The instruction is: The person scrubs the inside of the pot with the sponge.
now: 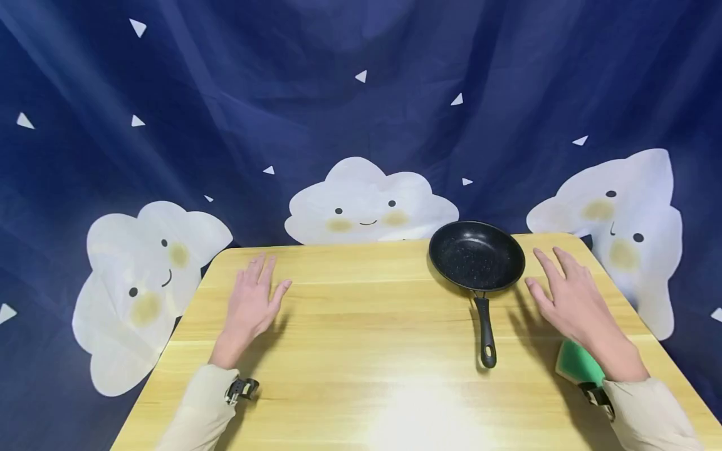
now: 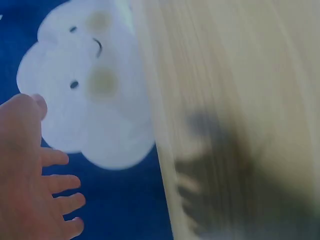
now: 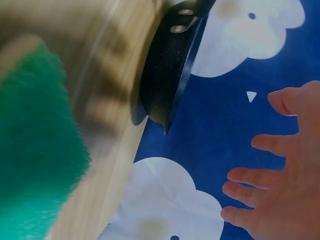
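Note:
A black frying pan (image 1: 477, 257) with speckled coating lies on the table, its handle (image 1: 485, 332) pointing toward me. My right hand (image 1: 575, 300) hovers just right of the pan, fingers extended and apart from it. Under my right wrist is a green scrubbing sponge (image 1: 579, 362), partly hidden by the forearm; its green face looms large in the right wrist view (image 3: 37, 150). Over the table's left part my left hand (image 1: 252, 304) is held with fingers extended, touching nothing. The left wrist view shows that hand (image 2: 30, 170) with spread fingers and its shadow on the wood.
The light wooden table (image 1: 350, 332) has its far edge against a dark blue curtain (image 1: 316, 81) printed with white clouds and small triangles. A bright glare lies on the table's near middle. Each wrist wears a strapped black device, the left one (image 1: 242, 389) beside the sleeve.

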Demonstrator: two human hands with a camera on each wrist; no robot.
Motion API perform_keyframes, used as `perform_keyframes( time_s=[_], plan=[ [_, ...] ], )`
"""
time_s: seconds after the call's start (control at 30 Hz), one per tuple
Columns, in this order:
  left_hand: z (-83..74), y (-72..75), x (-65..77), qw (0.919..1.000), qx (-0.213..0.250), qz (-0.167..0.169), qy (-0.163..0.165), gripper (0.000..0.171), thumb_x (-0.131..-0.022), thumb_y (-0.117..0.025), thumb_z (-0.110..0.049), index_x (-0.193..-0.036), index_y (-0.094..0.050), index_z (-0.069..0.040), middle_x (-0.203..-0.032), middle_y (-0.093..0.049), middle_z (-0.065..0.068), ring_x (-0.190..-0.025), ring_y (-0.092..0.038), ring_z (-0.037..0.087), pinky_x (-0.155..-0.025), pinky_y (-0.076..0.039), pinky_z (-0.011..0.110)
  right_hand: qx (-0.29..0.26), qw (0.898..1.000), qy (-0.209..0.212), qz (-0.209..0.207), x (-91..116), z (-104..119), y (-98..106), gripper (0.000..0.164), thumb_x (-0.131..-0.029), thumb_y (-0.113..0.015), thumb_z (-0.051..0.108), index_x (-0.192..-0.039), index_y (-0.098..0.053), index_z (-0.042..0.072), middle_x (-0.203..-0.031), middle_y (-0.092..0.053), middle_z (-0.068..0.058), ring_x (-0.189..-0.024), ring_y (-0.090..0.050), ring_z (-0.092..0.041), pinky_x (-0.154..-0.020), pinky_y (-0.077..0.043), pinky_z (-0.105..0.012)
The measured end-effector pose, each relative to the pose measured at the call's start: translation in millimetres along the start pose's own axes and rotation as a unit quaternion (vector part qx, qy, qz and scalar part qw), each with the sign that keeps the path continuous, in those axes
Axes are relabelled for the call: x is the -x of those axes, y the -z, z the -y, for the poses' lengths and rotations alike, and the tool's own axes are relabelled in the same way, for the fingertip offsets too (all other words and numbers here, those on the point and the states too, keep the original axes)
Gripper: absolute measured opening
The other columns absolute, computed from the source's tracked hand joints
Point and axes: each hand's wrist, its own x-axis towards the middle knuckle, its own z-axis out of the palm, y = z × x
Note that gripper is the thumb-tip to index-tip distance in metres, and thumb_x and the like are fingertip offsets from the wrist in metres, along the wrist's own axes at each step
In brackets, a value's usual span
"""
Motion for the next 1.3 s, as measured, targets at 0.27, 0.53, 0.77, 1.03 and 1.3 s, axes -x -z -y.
perform_keyframes(
  time_s=[0.27, 0.53, 0.77, 1.03, 1.3],
  plan=[
    [-38.7, -13.6, 5.8, 0.9936, 0.107, -0.014, 0.032, 0.067, -0.108, -0.045, -0.048, -0.156, -0.038, -0.001, -0.159, -0.036, 0.024, -0.144, -0.035, 0.045, -0.119, -0.027, 0.059, -0.079, 0.996, -0.038, 0.002, 22.2, 0.2, -1.5, 0.062, -0.108, -0.051, 0.031, -0.161, -0.029, 0.007, -0.156, -0.025, -0.038, -0.135, -0.027, -0.064, -0.094, -0.027, -0.083],
    [-68.9, -28.5, 6.5, 0.9786, 0.199, -0.005, 0.051, 0.063, -0.109, -0.042, -0.050, -0.158, -0.038, -0.010, -0.159, -0.039, 0.016, -0.145, -0.036, 0.039, -0.118, -0.031, 0.059, -0.126, 0.991, -0.050, -0.004, 37.0, 4.2, -14.1, 0.066, -0.105, -0.058, 0.030, -0.161, -0.029, 0.010, -0.153, -0.033, -0.035, -0.135, -0.032, -0.060, -0.095, -0.030, -0.081],
    [-100.6, -42.7, 6.9, 0.9476, 0.314, 0.008, 0.061, 0.059, -0.110, -0.044, -0.046, -0.156, -0.041, -0.009, -0.154, -0.046, 0.017, -0.136, -0.049, 0.039, -0.113, -0.037, 0.061, -0.177, 0.981, -0.077, -0.010, 47.5, 10.3, -16.6, 0.066, -0.105, -0.059, 0.029, -0.162, -0.030, 0.013, -0.153, -0.041, -0.029, -0.129, -0.045, -0.053, -0.106, -0.043, -0.055],
    [-143.2, -58.9, 10.5, 0.8857, 0.452, 0.063, 0.087, 0.055, -0.110, -0.045, -0.041, -0.153, -0.044, -0.007, -0.145, -0.054, 0.020, -0.127, -0.058, 0.039, -0.108, -0.047, 0.052, -0.251, 0.963, -0.094, -0.004, 55.4, 16.0, -24.1, 0.059, -0.105, -0.062, 0.024, -0.157, -0.038, 0.008, -0.142, -0.053, -0.029, -0.125, -0.056, -0.020, -0.091, -0.033, 0.003],
    [-175.1, -74.4, 6.3, 0.8152, 0.562, 0.105, 0.092, 0.052, -0.110, -0.049, -0.034, -0.148, -0.046, 0.001, -0.139, -0.055, 0.027, -0.123, -0.059, 0.044, -0.103, -0.051, 0.055, -0.339, 0.932, -0.125, 0.024, 56.1, 21.3, -31.6, 0.053, -0.107, -0.058, 0.018, -0.150, -0.040, -0.006, -0.129, -0.062, -0.021, -0.101, -0.062, 0.008, -0.084, -0.050, -0.008]
  ],
)
